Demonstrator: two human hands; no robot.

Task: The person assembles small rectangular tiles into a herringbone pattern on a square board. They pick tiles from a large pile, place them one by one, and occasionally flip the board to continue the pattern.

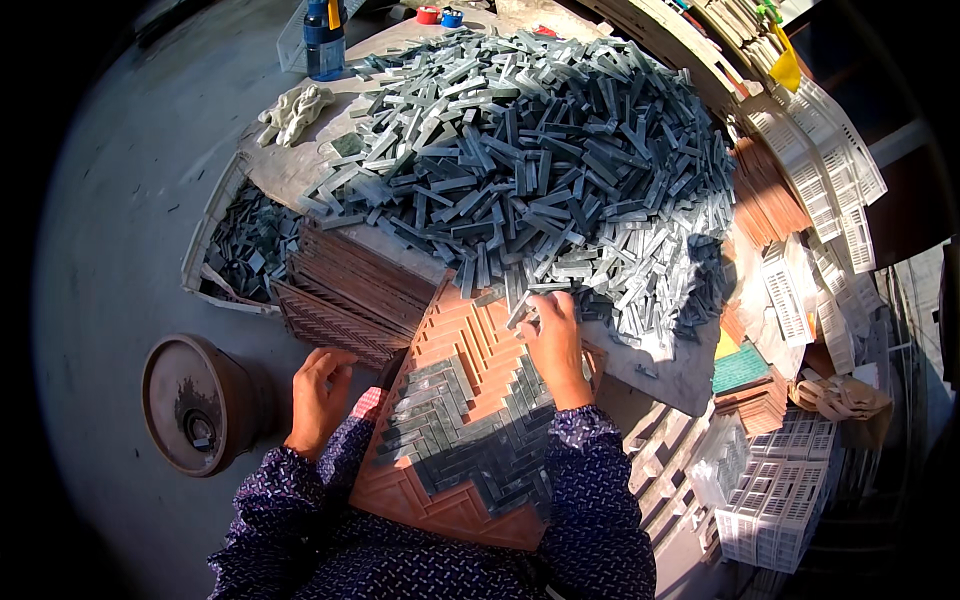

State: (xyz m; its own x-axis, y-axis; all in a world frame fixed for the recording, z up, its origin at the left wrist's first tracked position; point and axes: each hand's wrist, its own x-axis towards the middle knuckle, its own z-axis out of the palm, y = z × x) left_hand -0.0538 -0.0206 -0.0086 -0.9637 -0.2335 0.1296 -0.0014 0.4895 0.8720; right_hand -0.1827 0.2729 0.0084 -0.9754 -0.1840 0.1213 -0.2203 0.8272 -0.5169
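A terracotta-coloured tray with herringbone slots (pixel 440 352) lies tilted in front of me. Dark grey-green stone strips (pixel 470 450) fill its middle band, while orange slots show bare at the upper part and the lower edge. Over the upper right of the tray, my right hand (pixel 556 345) pinches a grey stone strip (pixel 519 310) between thumb and fingers. My left hand (pixel 318 402) hovers left of the tray, fingers loosely bent and apart, with nothing seen in it. Just beyond both hands rises a large heap of stone strips (pixel 540 160) on a table.
Stacked slotted trays (pixel 350 285) stand at the left table edge, beside a white crate (pixel 192 250) of stone pieces. A round brown pot (pixel 225 405) sits lower left. Gloves (pixel 295 113) and a blue bottle (pixel 325 45) lie farther back. White crates (pixel 775 500) line the right.
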